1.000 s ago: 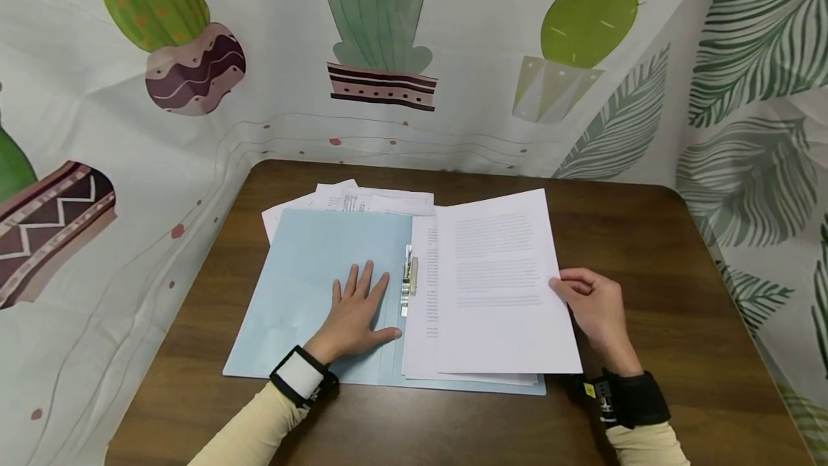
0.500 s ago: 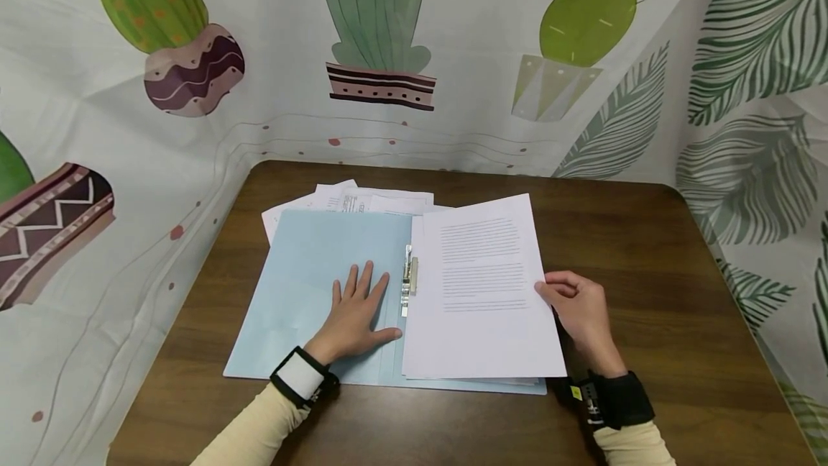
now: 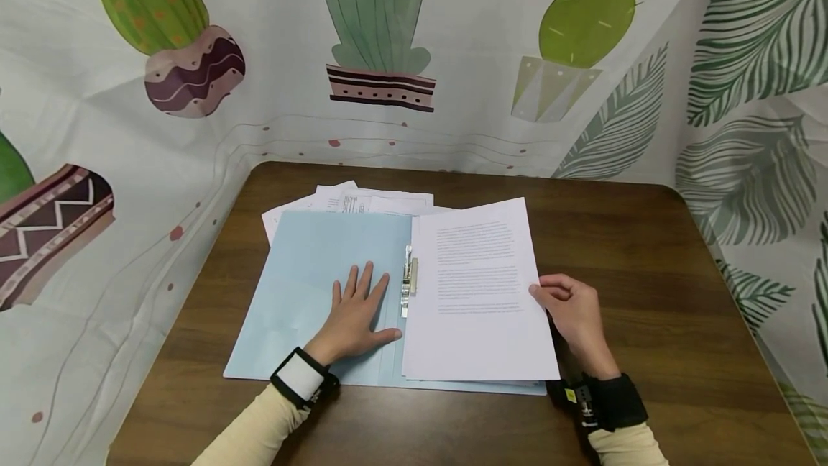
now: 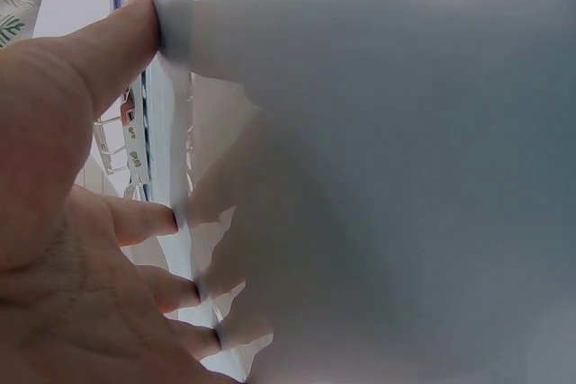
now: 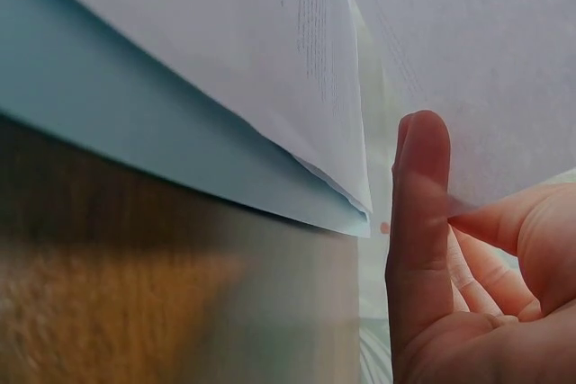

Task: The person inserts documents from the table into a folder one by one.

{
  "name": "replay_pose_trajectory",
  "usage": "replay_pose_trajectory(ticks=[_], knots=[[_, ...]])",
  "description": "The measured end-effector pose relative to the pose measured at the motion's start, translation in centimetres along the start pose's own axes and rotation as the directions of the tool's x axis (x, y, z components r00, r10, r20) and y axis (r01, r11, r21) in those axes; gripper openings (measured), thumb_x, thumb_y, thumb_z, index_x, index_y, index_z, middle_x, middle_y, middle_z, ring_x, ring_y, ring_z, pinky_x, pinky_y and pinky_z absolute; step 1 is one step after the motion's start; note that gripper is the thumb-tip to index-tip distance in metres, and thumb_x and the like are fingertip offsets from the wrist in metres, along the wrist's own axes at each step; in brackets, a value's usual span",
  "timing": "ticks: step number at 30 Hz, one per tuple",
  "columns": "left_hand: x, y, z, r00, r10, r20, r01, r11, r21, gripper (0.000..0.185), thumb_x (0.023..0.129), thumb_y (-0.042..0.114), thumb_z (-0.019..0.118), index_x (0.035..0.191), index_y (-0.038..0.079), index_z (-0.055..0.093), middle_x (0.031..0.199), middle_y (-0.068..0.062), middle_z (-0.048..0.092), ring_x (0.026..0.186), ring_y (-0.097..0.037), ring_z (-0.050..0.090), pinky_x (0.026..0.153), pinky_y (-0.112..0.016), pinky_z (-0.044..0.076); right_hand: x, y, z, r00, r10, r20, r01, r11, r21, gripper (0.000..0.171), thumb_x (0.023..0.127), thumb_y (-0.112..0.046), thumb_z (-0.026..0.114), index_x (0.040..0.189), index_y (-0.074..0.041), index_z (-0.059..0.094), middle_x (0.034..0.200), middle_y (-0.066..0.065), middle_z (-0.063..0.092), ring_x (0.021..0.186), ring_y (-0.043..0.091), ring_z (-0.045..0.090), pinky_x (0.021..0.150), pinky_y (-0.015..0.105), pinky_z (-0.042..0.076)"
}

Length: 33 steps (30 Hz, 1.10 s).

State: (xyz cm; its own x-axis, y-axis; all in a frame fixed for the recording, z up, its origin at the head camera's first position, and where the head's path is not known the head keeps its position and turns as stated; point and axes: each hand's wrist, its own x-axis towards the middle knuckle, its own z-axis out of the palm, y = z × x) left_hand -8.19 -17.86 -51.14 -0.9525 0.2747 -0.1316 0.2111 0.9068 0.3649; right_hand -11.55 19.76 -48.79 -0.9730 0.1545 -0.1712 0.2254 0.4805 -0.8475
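Note:
A light blue folder (image 3: 310, 250) lies spread on the table, with a metal clip (image 3: 410, 286) along its spine. On its left cover my left hand (image 3: 352, 321) rests flat, fingers spread, the thumb near the spine. A printed sheet of paper (image 3: 479, 344) covers the right half, its left edge beside the clip. Between thumb and fingers my right hand (image 3: 572, 311) pinches the sheet's right edge. In the right wrist view the held sheet (image 5: 504, 69) stands raised above more paper (image 5: 207, 33) lying on the folder's blue cover (image 5: 117, 96).
Several loose printed papers (image 3: 388, 200) stick out behind the folder's top edge. The brown wooden table (image 3: 647, 257) extends right of the folder. A cloth (image 3: 485, 27) printed with cacti and leaves hangs behind and beside the table.
My right hand has moved left and slightly toward me with the sheet, whose left edge now reaches the clip and covers the page beneath. My left hand has stayed put.

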Motion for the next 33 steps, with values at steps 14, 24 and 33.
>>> replay_pose_trajectory(ticks=[14,24,33], knots=[[-0.1,-0.1,0.3,1.0,0.02,-0.024,-0.02,1.0,-0.007,0.102,0.083,0.057,0.08,0.158,0.002,0.037,0.167,-0.028,0.015,0.153,-0.053,0.005,0.113,-0.077,0.008,-0.1,0.1,0.6,1.0,0.016,0.001,-0.016,1.0,0.016,0.023,0.097,-0.021,0.074,0.114,-0.006,0.075,0.103,0.015,0.076,0.08,0.025,0.067,0.065,0.029,0.054],[0.1,-0.2,0.2,1.0,0.011,-0.007,-0.011,1.0,0.014,0.102,0.084,0.058,0.078,0.159,0.003,0.036,0.168,-0.027,0.013,0.154,-0.051,0.003,0.113,-0.077,0.008,0.1,0.2,1.2,1.0,0.02,0.003,-0.02,0.999,0.034,0.022,0.095,-0.022,0.077,0.111,-0.007,0.075,0.097,0.011,0.077,0.077,0.021,0.067,0.06,0.027,0.051],[0.1,-0.1,0.1,1.0,0.013,-0.002,-0.013,1.0,-0.003,0.101,0.084,0.057,0.079,0.159,0.003,0.036,0.168,-0.027,0.013,0.154,-0.051,0.003,0.113,-0.077,0.008,-0.1,0.3,1.6,1.0,-0.026,0.017,0.025,1.0,0.019,0.021,0.096,-0.022,0.075,0.111,-0.007,0.075,0.096,0.011,0.077,0.075,0.022,0.064,0.059,0.027,0.051]])
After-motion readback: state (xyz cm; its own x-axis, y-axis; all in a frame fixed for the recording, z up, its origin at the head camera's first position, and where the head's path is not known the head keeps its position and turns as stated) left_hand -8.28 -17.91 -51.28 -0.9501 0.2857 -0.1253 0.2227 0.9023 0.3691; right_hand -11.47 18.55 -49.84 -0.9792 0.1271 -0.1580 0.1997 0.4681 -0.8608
